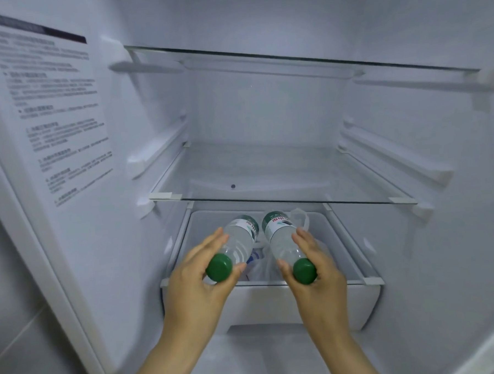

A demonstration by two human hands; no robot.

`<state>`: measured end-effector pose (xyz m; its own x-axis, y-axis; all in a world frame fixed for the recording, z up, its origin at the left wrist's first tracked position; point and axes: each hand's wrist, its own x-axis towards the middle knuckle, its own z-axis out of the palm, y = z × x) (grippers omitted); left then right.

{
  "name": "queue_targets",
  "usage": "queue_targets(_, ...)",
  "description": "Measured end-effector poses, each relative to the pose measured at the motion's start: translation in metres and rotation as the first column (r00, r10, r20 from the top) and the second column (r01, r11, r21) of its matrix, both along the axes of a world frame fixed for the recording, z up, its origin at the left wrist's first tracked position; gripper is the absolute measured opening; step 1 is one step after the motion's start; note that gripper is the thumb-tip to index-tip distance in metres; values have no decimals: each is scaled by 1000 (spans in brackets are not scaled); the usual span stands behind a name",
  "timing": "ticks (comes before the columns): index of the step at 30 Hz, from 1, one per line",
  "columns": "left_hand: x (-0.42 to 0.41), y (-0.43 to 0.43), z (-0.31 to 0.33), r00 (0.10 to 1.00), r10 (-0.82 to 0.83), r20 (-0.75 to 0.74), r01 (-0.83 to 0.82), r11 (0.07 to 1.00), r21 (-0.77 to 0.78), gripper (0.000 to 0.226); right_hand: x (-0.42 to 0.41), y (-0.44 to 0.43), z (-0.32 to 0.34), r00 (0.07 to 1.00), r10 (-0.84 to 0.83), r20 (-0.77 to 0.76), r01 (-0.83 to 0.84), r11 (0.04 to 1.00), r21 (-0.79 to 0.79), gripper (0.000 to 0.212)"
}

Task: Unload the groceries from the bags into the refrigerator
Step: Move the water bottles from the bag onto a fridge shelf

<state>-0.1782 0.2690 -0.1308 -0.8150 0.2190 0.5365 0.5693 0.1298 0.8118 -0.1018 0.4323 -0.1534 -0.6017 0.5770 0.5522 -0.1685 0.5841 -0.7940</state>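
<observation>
Grip left first: left hand (193,278) curled round cap end of left bottle (238,241), fingers along its side. Right bottle (280,239) held same way by right hand (319,271). Bottles side by side, near-parallel. Long axes run away into refrigerator (264,106) — green caps (219,267) toward person, bases forward over open drawer (260,303), below glass shelf (282,170). Hands about level, neither nearer. Bottles clear, water-filled, white-green labels. Crumpled plastic bag (259,272) in drawer beneath.
</observation>
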Motion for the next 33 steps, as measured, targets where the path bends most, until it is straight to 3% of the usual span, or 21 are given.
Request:
queue_targets(10, -25, -6, -38, 986, 156, 64, -139, 966, -219, 57, -10, 2, -21, 995, 22, 100, -19, 999, -34, 58)
queue_targets(21, -27, -4, -30, 982, 173, 72, -136, 922, -362, 56, -21, -3, -39, 980, 12, 199, -41, 989, 143, 67)
queue_targets(28, -30, -9, -23, 972, 220, 84, -163, 885, -435, 53, -32, 0, -31, 978, 48, 203, -64, 995, 74, 68)
queue_targets(33, -28, -6, -22, 957, 286, 52, -228, 849, -476, 53, -46, -8, -26, 954, 123, 275, -169, 974, 150, 70)
